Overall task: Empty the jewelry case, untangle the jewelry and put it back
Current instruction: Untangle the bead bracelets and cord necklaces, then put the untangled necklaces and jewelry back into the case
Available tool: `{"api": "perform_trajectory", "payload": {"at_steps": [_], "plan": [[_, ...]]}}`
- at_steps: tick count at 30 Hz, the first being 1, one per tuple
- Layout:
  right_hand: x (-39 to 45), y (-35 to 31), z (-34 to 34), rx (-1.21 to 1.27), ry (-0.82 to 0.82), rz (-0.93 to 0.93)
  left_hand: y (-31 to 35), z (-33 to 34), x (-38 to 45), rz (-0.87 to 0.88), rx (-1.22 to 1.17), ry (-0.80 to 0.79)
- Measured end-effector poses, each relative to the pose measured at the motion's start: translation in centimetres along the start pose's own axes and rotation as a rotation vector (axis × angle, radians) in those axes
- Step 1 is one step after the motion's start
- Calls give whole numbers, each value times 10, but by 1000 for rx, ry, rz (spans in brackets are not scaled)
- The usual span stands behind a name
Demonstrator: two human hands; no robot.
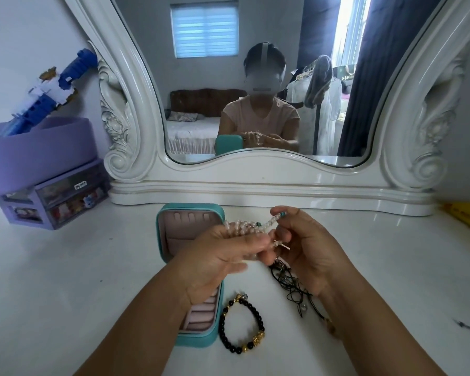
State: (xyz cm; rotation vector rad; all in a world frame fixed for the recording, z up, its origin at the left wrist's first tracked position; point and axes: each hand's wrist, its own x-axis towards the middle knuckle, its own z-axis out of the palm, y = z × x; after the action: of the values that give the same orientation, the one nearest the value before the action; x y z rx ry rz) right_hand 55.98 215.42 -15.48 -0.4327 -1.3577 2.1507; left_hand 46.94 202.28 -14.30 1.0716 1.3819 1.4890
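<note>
A strand of pale pink and clear beads [251, 226] with a few teal beads is held in the air at the centre of the frame, above a white dressing table [79, 280]. The left hand [215, 256] has its fingers curled together around a bunched part of the strand. The right hand [307, 248] pinches the other end between thumb and forefinger, near a teal bead. Just left of and partly under the left hand lies the teal jewelry case [198, 335], open flat, its pink lining and ring rolls showing. Below centre, right beside the case, a black and gold beaded bracelet [242, 325] rests on the table. To its right, partly under the right wrist, lies a tangle of black cords with pendants [293, 287]. Across the upper frame stands a mirror in an ornate white frame [269, 183], reflecting the seated person. At the left edge are a purple tub [38, 153] and small purple drawers [55, 202].
</note>
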Motion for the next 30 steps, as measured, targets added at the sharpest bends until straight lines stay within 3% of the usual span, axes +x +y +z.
{"api": "perform_trajectory", "payload": {"at_steps": [4, 8, 12, 14, 16, 20, 26, 30], "plan": [[-10, -3, 5, -155, -174, 9, 2, -4, -5, 36, -342, -250], [-16, -6, 9, -110, -454, 34, 4, -4, -10, 60, -529, -593], [-22, -10, 11, -130, -685, 75, -2, -4, -9, 51, -551, -720], [-23, -7, 12, -171, -644, 112, -5, -6, -8, 7, -591, -746], [-23, -5, 10, -181, -580, 117, -10, -6, -6, -51, -575, -719], [-24, -8, 5, -216, -518, 91, -20, -5, -4, -104, -258, -513], [-30, -10, 3, -444, -425, 11, -9, -2, -8, -180, -265, -499], [-31, -10, 6, -540, -278, -127, 0, 7, -10, -205, -216, -103]]}}
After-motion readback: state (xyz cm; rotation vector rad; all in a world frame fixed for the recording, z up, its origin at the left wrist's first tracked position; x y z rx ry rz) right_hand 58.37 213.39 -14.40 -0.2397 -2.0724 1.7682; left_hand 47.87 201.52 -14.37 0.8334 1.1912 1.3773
